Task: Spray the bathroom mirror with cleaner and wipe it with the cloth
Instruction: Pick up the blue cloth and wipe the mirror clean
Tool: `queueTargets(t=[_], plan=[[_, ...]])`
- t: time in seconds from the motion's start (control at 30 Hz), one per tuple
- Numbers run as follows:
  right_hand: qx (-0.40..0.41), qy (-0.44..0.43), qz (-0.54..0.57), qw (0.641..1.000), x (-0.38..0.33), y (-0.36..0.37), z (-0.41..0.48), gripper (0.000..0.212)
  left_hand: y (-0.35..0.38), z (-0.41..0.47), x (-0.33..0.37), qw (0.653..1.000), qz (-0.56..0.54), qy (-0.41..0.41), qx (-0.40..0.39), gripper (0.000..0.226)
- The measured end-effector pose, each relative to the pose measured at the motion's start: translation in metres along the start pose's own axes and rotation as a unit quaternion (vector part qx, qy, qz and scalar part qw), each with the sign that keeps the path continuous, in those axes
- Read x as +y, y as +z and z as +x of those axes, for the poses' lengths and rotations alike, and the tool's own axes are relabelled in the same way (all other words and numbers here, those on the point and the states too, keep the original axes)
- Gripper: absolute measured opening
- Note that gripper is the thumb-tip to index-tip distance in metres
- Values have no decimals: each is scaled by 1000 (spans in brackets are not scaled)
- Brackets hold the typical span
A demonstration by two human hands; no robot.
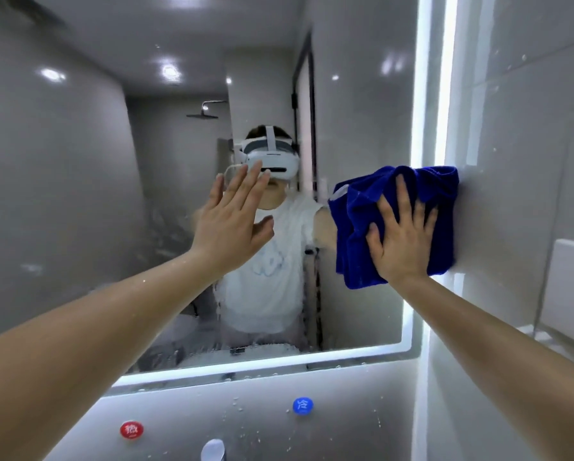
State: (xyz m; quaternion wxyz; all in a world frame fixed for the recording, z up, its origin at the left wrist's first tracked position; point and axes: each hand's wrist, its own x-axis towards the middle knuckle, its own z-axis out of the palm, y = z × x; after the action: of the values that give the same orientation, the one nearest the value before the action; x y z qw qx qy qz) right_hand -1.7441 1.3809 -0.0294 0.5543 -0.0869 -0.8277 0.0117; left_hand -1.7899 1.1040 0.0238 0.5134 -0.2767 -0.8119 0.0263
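The bathroom mirror fills most of the head view, with a lit strip along its right and bottom edges and droplets and streaks on its lower part. My right hand lies flat with spread fingers on a crumpled blue cloth, pressing it against the mirror's right edge and the wall beside it. My left hand is raised in front of the mirror's middle, palm toward the glass, fingers straight and holding nothing; I cannot tell if it touches the glass. No spray bottle is in view.
Below the mirror the grey wall carries a red round label and a blue round label, with the top of a chrome tap at the bottom edge. A white box hangs on the tiled right wall.
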Motion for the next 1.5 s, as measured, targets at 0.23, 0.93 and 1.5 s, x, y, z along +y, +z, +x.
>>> queueTargets(t=[0.23,0.93,1.5], plan=[[36,184,84,979,-66,4,6,59,-7,-26,-40,1000,-2,-12,19,72],[-6,127,74,989,-264,10,-2,59,-34,-82,-154,996,1,-87,-12,76],[-1,19,93,996,-493,30,-16,58,-63,-183,-312,980,23,-188,-57,78]])
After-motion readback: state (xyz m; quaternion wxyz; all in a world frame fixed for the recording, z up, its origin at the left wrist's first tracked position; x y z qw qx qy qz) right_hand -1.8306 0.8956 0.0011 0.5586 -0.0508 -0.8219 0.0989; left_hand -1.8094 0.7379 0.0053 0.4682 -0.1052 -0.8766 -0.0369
